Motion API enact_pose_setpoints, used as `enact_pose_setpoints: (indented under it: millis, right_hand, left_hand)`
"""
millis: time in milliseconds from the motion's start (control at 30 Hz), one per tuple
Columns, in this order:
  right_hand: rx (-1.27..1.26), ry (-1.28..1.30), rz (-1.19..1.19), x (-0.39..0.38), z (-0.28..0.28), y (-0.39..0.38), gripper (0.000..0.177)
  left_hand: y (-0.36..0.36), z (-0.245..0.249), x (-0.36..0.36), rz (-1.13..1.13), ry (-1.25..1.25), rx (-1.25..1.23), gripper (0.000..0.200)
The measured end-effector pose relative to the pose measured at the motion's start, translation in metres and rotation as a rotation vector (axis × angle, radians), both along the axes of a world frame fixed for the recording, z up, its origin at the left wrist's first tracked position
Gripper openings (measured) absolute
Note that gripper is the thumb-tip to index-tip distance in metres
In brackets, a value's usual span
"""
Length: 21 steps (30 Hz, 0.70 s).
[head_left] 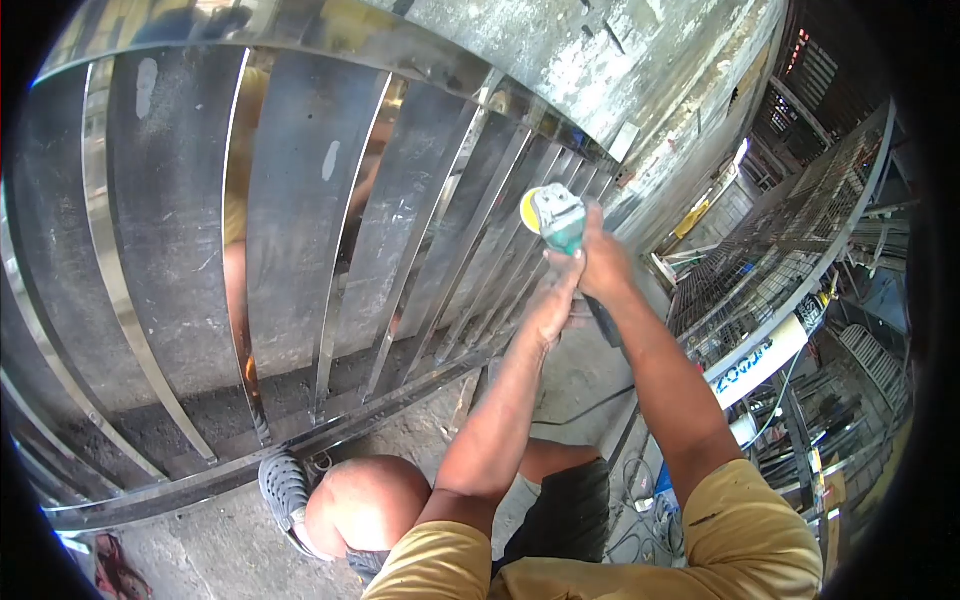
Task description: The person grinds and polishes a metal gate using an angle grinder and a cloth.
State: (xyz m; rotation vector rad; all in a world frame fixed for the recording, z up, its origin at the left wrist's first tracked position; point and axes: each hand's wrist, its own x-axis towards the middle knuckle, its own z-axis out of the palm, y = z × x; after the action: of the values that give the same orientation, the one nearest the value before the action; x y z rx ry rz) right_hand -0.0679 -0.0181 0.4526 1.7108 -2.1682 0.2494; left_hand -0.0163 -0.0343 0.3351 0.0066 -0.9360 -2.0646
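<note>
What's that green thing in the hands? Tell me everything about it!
It is a small grinder with a teal-green body, a pale grey head and a round yellow disc at its end. It is held up high, disc toward the shiny metal slats of the gate. The right hand grips its body, and the left hand holds it from below.

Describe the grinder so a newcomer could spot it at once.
A big steel gate of slanted shiny slats fills the left of the view. At its right end, where the slats crowd together, the left hand and right hand hold the grinder. It is the only teal thing there, with a yellow disc against grey metal.
</note>
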Motion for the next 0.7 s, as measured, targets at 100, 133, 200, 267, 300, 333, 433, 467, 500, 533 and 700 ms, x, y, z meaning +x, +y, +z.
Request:
enact_pose_setpoints:
  millis: [100,133,200,267,300,333,433,467,500,533,700]
  right_hand:
    - [-0.017,-0.012,-0.016,-0.038,-0.04,-0.003,0.097]
    - [-0.01,-0.011,-0.033,-0.046,-0.051,-0.005,0.096]
    - [0.01,-0.049,-0.02,-0.054,-0.067,-0.011,0.093]
    - [0.07,-0.073,-0.025,-0.056,-0.078,-0.019,0.093]
    - [0.101,-0.05,-0.06,-0.053,-0.081,-0.023,0.092]
    - [0.117,-0.032,-0.055,-0.054,-0.085,-0.03,0.092]
    - [0.17,0.037,-0.043,-0.05,-0.086,-0.046,0.09]
    - [0.166,0.059,-0.047,-0.045,-0.081,-0.05,0.09]
    - [0.167,0.083,-0.047,-0.04,-0.076,-0.056,0.09]
    - [0.174,0.107,-0.045,-0.036,-0.071,-0.063,0.09]
    - [0.03,0.098,-0.06,-0.024,-0.022,-0.085,0.092]
  left_hand:
    - [0.005,-0.031,-0.023,-0.127,-0.001,0.094,0.097]
    - [0.004,-0.04,-0.029,-0.143,-0.003,0.111,0.097]
    - [-0.002,-0.056,-0.041,-0.172,-0.007,0.136,0.098]
    - [-0.009,-0.068,-0.049,-0.184,-0.004,0.19,0.097]
    - [-0.013,-0.073,-0.052,-0.181,0.009,0.211,0.097]
    - [-0.017,-0.077,-0.055,-0.178,0.023,0.234,0.097]
    - [-0.026,-0.077,-0.056,-0.119,0.064,0.268,0.093]
    - [-0.03,-0.076,-0.056,-0.104,0.085,0.272,0.092]
    - [-0.038,-0.075,-0.058,-0.124,0.12,0.266,0.091]
    - [-0.052,-0.074,-0.066,-0.08,0.134,0.188,0.092]
    - [-0.077,-0.017,-0.05,0.085,0.029,0.034,0.104]
